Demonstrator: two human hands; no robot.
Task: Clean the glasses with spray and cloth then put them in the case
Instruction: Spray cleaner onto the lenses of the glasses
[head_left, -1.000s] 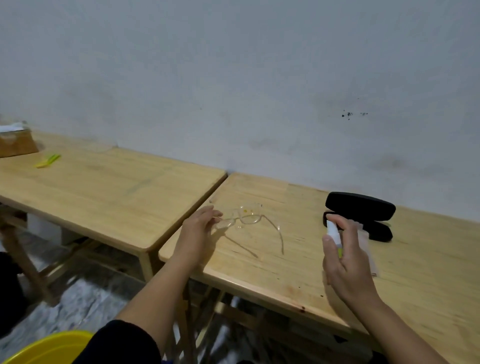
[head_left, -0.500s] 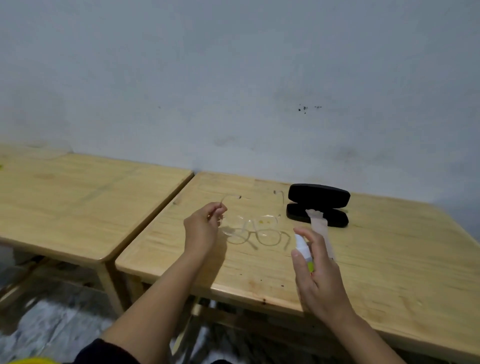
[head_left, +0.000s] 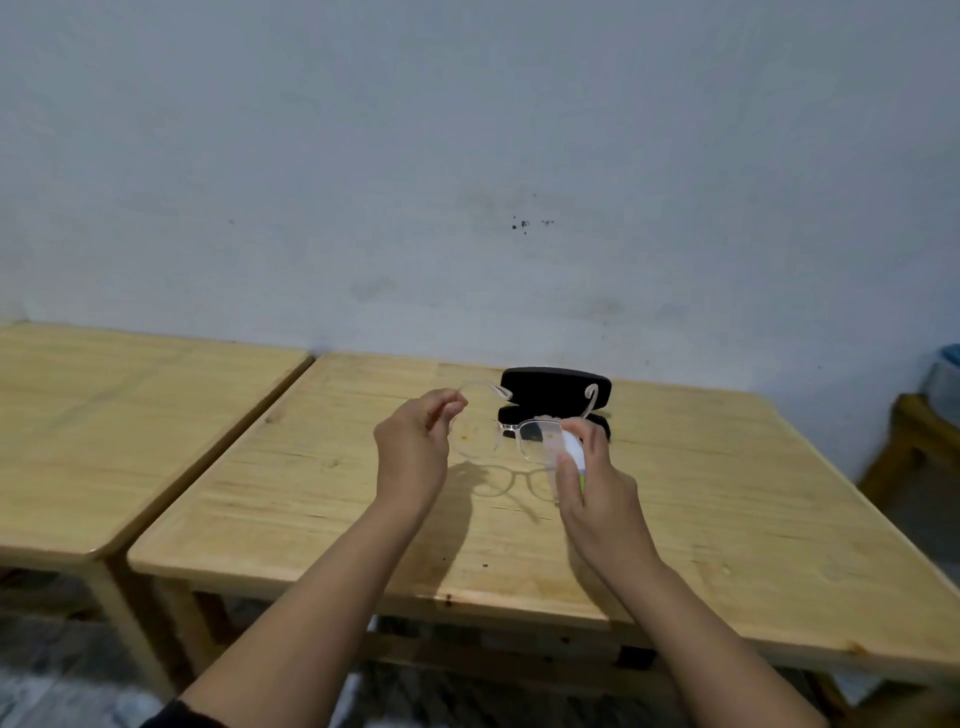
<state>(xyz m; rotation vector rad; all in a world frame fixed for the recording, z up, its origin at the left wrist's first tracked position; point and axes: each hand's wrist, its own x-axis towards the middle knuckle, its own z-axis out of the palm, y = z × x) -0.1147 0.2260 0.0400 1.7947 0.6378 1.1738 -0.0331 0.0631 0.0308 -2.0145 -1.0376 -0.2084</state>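
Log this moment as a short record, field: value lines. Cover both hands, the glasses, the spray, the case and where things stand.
left hand: pinches the clear glasses at one end of the frame, above the table
right hand: grips the spray bottle, nozzle close to one lens
glasses: arms unfolded, specks on the lenses, shadow cast on the table
case: black, open, behind the glasses on the table
cloth: cannot tell
task stage: spraying about to begin or under way; wiping not yet done

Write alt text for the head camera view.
A left hand holds clear-framed glasses above a wooden table while the right hand grips a small spray bottle close by one lens. An open black case lies behind.
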